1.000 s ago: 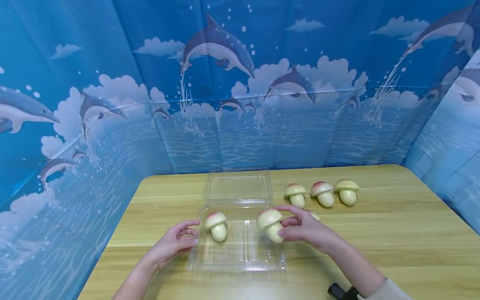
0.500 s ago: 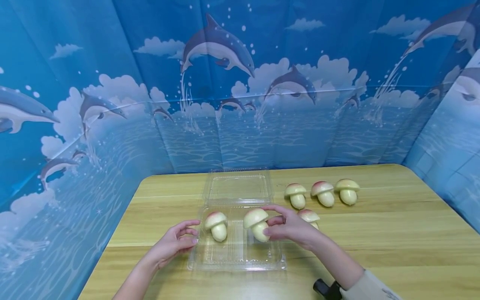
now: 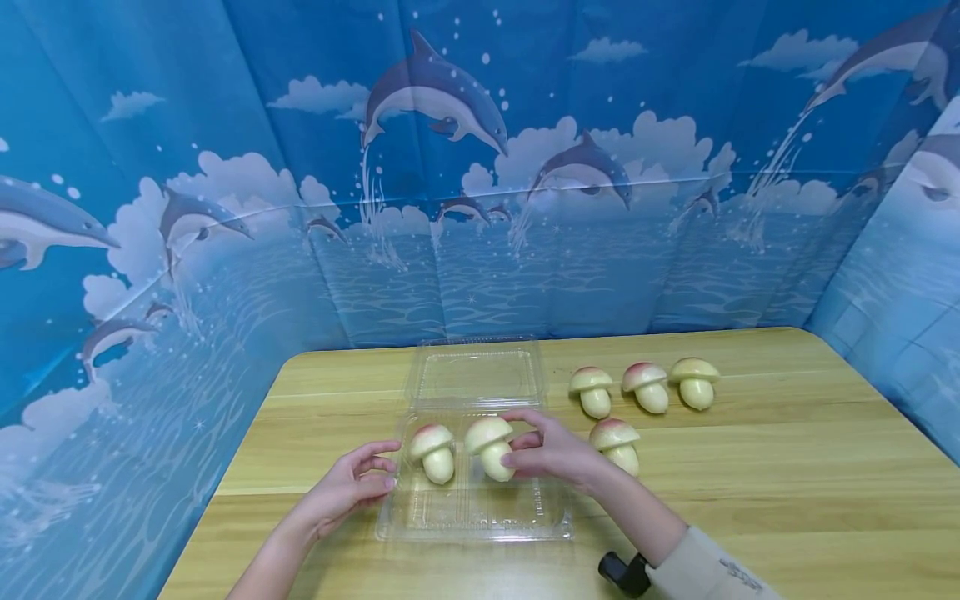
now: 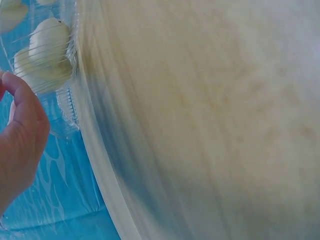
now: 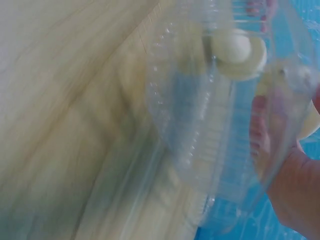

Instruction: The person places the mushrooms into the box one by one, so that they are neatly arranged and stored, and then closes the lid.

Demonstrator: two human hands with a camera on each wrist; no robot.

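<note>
If let go too high, liable to roll

Note a tilted, glossy cream mushroom (image 3: 491,450) gripped between thumb and bent fingers of the bare right hand (image 3: 547,452), over or inside the near half of a clear-plastic box (image 3: 517,512). Cannot tell whether touching its floor. See just to the left, apart, a pink-topped cream mushroom (image 3: 432,452) inside the box. Find the bare left hand (image 3: 348,483) at the box's left edge, with fingers loosely parted, apparently holding nothing; cannot tell whether touching the plastic. Count four more cream mushrooms (image 3: 645,388) on the wooden table (image 3: 780,483). Could bump the pink-topped neighbour if carried left; could shift the flimsy box if pushed against its wall unsteadied.
</note>
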